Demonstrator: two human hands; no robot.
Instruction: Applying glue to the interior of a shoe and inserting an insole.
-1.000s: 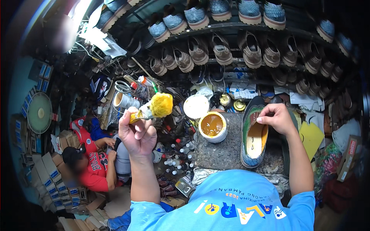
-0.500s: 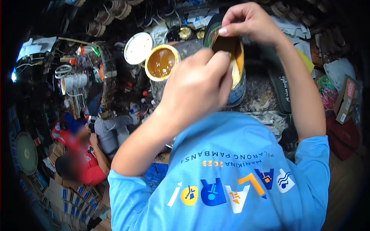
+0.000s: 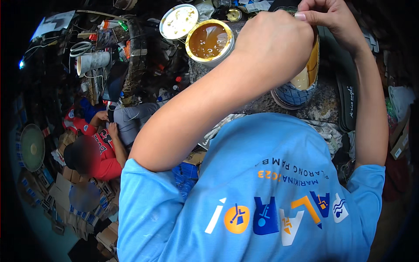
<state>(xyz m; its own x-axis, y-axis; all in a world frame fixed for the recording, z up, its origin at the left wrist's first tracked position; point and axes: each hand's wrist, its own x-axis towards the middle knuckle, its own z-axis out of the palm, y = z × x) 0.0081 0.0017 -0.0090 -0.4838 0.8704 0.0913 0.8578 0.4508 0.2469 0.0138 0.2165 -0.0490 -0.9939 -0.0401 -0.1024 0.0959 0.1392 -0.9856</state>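
A shoe (image 3: 291, 97) with a blue patterned outside and a tan lining stands on the dark worktop in front of me. My left hand (image 3: 277, 41) is closed over its opening, hiding most of the inside; whatever its fingers grip is out of sight. At the far edge of that opening, my right hand (image 3: 329, 17) pinches the shoe's rim between thumb and fingers. A pale patch (image 3: 301, 81) shows on the lining at the near end. Left of my left hand sits an open tub (image 3: 209, 41) of amber-brown glue, its rim smeared yellow.
A smeared white lid (image 3: 179, 22) leans by the tub. Dark sole-shaped pieces (image 3: 347, 100) lie right of the shoe. Further left are a white cylinder (image 3: 92, 62) and a coiled cord. A person in red (image 3: 102, 150) sits at lower left, beside stacked boxes (image 3: 80, 201).
My left hand has moved up and right, deeper over the shoe's opening. My right hand remains at the rim. The whole view has shifted, so the tub and shoe appear further right.
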